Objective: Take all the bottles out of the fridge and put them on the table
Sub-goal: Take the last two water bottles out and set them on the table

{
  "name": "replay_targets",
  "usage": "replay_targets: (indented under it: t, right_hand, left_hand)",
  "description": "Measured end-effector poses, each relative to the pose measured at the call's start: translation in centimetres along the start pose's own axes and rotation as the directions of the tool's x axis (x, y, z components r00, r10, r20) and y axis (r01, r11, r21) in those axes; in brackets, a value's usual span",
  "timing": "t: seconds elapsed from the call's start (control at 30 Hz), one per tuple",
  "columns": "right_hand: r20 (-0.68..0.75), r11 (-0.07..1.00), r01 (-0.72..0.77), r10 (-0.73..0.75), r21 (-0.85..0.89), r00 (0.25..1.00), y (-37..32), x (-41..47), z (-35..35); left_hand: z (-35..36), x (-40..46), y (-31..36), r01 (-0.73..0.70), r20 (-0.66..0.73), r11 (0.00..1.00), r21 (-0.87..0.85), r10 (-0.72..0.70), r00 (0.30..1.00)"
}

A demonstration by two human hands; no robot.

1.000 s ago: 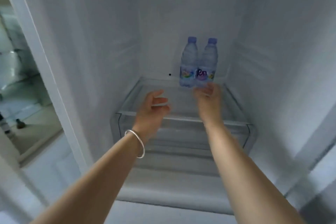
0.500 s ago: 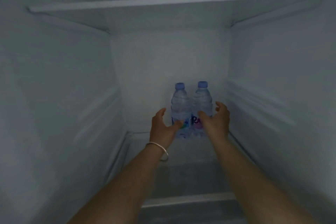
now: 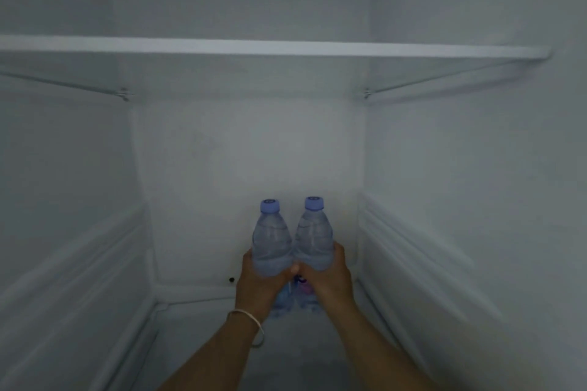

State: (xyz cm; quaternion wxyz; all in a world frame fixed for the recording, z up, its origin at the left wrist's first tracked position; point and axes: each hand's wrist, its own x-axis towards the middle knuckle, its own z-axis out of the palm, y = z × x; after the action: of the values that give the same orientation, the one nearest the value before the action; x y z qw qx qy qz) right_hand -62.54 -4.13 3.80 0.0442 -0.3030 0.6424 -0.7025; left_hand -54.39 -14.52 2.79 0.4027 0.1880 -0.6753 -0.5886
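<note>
Head view: bottles (image 3: 292, 241) in both hands (image 3: 295, 282).

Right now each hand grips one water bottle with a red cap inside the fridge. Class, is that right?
Not quite: the head view shows blue caps, not red. The left hand grips the left bottle and the right hand grips the right bottle, inside the fridge.

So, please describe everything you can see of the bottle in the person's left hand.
The left bottle is clear ribbed plastic with a blue screw cap, closed, and looks filled with water. It stands upright deep inside the fridge, near the back wall. The left hand grips its middle, covering most of the label; only a blurred bluish part shows below. Its side touches the right bottle, which the right hand holds.
</note>
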Motion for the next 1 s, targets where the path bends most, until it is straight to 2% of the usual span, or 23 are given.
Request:
replay_targets:
  t: [0.1,0.17,0.23,0.3,0.53,0.77,0.9,1.0]
  right_hand:
    - [-0.106,0.994,-0.111,0.107,-0.025,0.989,-0.3,-0.7,0.4]
    - [-0.152,0.990,-0.136,0.129,-0.041,0.980,-1.0,-1.5,0.5]
    - [-0.167,0.991,-0.129,0.119,-0.046,0.979,-1.8,-2.2,0.6]
    - [-0.176,0.992,-0.128,0.122,-0.021,0.977,-2.8,-3.0,0.7]
    - [-0.189,0.999,-0.047,0.042,-0.019,0.981,-7.5,-9.2,0.5]
    - [-0.196,0.994,-0.042,0.023,-0.096,0.980,-12.4,-21.5,-1.6]
    - [-0.329,0.972,-0.069,-0.008,-0.222,0.944,-14.1,-30.9,-3.3]
    - [-0.341,0.961,-0.126,0.036,-0.245,0.939,-14.4,-37.8,-4.7]
  left_hand:
    - [-0.3,0.1,0.2,0.038,-0.010,0.999,-0.005,-0.038,0.999]
    - [-0.7,-0.1,0.4,0.037,-0.009,0.999,0.017,-0.037,0.999]
    - [-1.0,-0.8,1.8,0.044,0.035,0.998,0.050,-0.046,0.998]
    - [-1.3,-2.3,3.7,0.049,0.009,0.998,0.036,-0.049,0.999]
    - [-3.5,-8.4,7.8,-0.082,0.020,0.996,-0.018,0.082,0.996]
    - [-6.7,-20.8,11.3,-0.019,0.042,0.997,-0.079,0.023,0.999]
    - [-8.2,-30.3,12.4,0.094,0.033,0.988,-0.121,-0.091,0.995]
    - [-9.3,-37.5,12.4,0.125,0.043,0.979,-0.161,-0.119,0.992]
